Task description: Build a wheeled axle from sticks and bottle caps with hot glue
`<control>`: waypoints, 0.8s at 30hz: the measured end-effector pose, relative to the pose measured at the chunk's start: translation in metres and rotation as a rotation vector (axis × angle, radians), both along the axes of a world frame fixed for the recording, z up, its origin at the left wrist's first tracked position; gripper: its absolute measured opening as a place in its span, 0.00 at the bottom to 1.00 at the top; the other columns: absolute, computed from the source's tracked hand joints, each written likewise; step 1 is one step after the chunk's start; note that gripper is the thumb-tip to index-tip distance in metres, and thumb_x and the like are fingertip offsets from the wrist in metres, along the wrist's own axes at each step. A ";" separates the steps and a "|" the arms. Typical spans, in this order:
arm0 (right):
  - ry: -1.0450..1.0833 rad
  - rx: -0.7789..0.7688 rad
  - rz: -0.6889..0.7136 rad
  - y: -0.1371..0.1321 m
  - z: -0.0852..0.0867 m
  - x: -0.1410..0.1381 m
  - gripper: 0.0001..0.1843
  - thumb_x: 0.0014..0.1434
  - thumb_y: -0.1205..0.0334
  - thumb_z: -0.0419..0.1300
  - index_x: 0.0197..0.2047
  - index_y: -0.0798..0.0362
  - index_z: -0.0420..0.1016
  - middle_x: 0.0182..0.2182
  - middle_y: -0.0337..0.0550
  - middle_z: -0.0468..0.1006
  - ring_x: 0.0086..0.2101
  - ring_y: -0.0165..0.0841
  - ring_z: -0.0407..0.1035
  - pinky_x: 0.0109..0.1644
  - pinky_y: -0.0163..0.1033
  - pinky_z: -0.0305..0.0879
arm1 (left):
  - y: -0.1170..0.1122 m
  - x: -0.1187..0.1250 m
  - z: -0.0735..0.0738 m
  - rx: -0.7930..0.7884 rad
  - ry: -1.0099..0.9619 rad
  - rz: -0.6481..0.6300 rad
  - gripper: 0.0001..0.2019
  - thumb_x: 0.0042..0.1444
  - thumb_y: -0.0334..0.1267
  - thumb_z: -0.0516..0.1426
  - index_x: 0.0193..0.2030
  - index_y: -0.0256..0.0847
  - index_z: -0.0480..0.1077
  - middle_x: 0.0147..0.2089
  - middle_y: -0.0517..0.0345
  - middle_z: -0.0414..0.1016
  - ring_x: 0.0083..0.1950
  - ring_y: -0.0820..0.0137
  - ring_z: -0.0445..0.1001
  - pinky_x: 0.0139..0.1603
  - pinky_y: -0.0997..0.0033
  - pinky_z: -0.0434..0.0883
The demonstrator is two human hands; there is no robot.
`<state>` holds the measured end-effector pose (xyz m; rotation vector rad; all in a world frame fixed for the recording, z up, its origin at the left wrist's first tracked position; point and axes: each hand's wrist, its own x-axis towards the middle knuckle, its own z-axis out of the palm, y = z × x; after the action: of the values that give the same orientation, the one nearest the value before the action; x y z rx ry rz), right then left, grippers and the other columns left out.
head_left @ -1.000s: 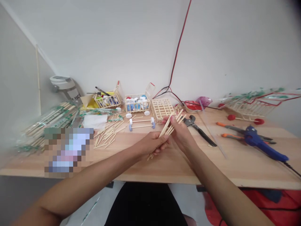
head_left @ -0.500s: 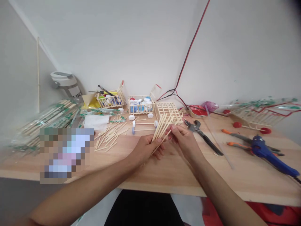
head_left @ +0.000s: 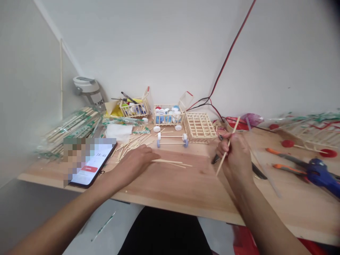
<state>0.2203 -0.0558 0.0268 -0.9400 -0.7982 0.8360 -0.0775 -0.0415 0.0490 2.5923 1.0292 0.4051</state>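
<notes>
Pale wooden table (head_left: 186, 187), scattered loose sticks (head_left: 127, 148) (a small heap), smartphone (head_left: 95, 166), stick cage (head_left: 199, 125), blue glue gun (head_left: 320, 177)

Stick (head_left: 221, 164): pale straw. Surface (head_left: 170, 187): light wood, faint grain. Cage (head_left: 199, 125): straw-coloured grid. Caps (head_left: 166, 118): blue, white, red. Wheel (head_left: 178, 127): white. Glue gun (head_left: 320, 177): blue. Pliers handles (head_left: 283, 169): orange. Cable (head_left: 230, 60): red and black. Bag (head_left: 249, 119): pink. Wrappers (head_left: 77, 129): green print on clear.
</notes>
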 end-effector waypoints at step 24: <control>-0.164 -0.153 0.097 -0.003 -0.008 -0.009 0.16 0.59 0.45 0.60 0.31 0.50 0.73 0.15 0.32 0.59 0.17 0.25 0.49 0.17 0.31 0.49 | -0.014 -0.001 -0.019 0.128 0.331 0.677 0.24 0.62 0.29 0.43 0.65 0.41 0.55 0.51 0.42 0.69 0.44 0.54 0.75 0.37 0.59 0.71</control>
<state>0.2110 -0.0586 0.0188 -1.1228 -0.9369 0.9228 -0.0790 -0.0559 0.0299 2.3950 2.0630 0.1927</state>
